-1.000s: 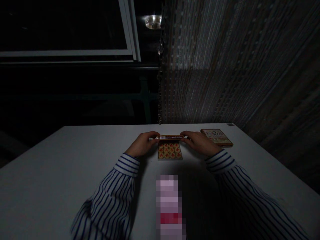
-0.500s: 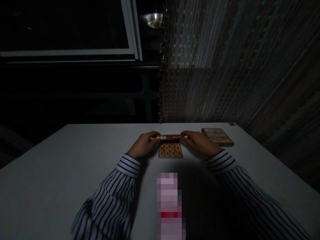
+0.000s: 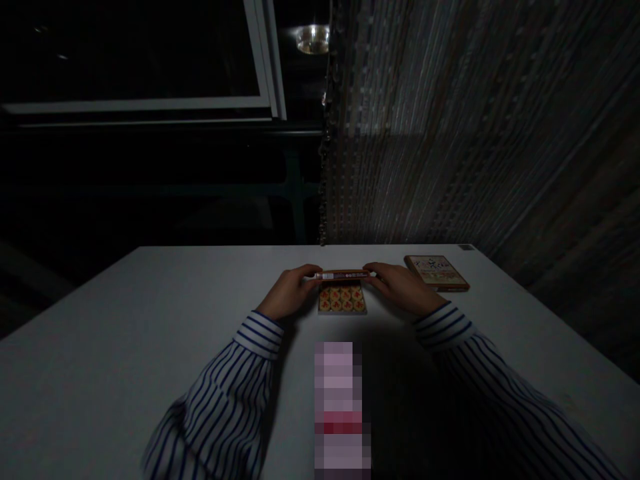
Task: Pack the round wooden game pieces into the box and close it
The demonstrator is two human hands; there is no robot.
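My left hand (image 3: 289, 291) pinches the left end of a box lid (image 3: 343, 275), thumb below and fingers on top. At its other end, my right hand (image 3: 403, 287) grips it the same way. The lid's thin brown-red side, with a pale label and small print, faces me. Right under its near edge lies a shallow box (image 3: 343, 313) on the table. Round wooden Chinese chess pieces (image 3: 343, 299) with red characters fill the part of it that shows. The box's far part is hidden beneath the lid.
Beyond my right hand, a flat brown-edged box (image 3: 437, 272) with a printed cover lies on the white table (image 3: 165, 333). A small dark label (image 3: 465, 247) sits at the far right corner. A string curtain (image 3: 410, 133) hangs behind the table. A blurred-out pinkish shape fills the lower middle.
The lid covers more of the box now, with fewer rows of pieces showing. Both hands keep their hold on it. The view has shifted slightly.
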